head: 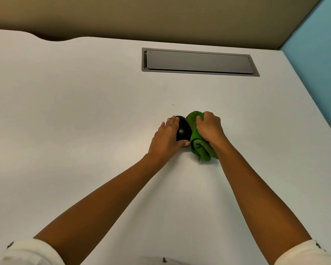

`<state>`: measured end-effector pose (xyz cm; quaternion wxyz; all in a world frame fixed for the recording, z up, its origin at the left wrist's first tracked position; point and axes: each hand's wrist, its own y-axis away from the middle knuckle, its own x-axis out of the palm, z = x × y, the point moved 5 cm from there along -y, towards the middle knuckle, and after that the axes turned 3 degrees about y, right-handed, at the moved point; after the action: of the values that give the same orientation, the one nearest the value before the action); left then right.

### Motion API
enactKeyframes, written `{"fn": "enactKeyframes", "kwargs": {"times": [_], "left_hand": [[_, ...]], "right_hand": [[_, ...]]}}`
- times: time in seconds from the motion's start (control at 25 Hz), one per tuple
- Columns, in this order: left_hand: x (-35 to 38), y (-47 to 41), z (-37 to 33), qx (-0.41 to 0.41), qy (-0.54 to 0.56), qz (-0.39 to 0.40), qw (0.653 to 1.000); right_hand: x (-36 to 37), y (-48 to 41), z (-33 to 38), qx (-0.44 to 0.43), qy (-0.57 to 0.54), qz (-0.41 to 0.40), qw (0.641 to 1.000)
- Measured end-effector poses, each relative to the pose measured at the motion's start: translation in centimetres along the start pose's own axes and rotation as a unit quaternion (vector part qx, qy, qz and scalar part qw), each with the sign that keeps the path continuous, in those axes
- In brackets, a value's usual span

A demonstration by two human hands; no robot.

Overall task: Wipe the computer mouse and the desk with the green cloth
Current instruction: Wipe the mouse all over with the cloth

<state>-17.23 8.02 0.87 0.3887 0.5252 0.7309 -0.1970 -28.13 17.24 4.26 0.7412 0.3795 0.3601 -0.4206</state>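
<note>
A black computer mouse (183,131) rests on the white desk (84,115) near its middle. My left hand (166,139) grips the mouse from the left side, fingers over its top and thumb at its near end. A bunched green cloth (196,138) is pressed against the mouse's right side. My right hand (209,128) is closed on the cloth from above. Part of the cloth trails on the desk toward me, below my right wrist.
A grey cable-tray lid (199,62) is set flush into the desk at the back. A beige partition (161,16) runs along the far edge and a blue panel (317,73) borders the right side. A small dark speck (173,105) lies beyond the mouse.
</note>
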Motion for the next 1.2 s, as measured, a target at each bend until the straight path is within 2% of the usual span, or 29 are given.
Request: {"fn": "enactKeyframes", "kwargs": {"times": [0.36,0.56,0.72,0.8,0.88,0.96,1.04,1.12,1.2], "left_hand": [[-0.1,0.1,0.1,0.012,-0.01,0.012,1.0],[-1.1,0.7,-0.8,0.021,-0.035,0.007,0.999],[-0.3,3.7,-3.9,0.135,-0.129,-0.065,0.98],[1.3,5.3,-4.9,0.157,-0.134,-0.082,0.975],[2.8,5.8,-4.8,0.135,-0.15,-0.058,0.978],[3.7,5.8,-4.1,0.1,-0.164,-0.035,0.981],[4.0,6.0,-3.6,0.084,-0.17,-0.031,0.981],[4.2,6.2,-3.6,0.074,-0.162,-0.021,0.984],[4.2,6.4,-3.7,0.072,-0.161,-0.018,0.984]], "right_hand": [[0.7,4.2,-2.9,0.011,-0.017,0.003,1.0],[0.6,5.3,-4.7,0.039,-0.118,0.07,0.99],[-2.6,3.8,-4.1,0.007,-0.115,-0.074,0.991],[-4.0,2.8,-2.3,-0.057,-0.108,-0.13,0.984],[-4.9,1.8,0.2,-0.162,-0.057,-0.168,0.971],[-4.8,0.9,3.1,-0.291,0.061,-0.174,0.939],[-3.8,0.3,5.8,-0.427,0.178,-0.122,0.878],[-2.3,0.7,8.0,-0.556,0.253,-0.049,0.79],[-0.4,1.8,9.5,-0.661,0.303,0.012,0.687]]}}
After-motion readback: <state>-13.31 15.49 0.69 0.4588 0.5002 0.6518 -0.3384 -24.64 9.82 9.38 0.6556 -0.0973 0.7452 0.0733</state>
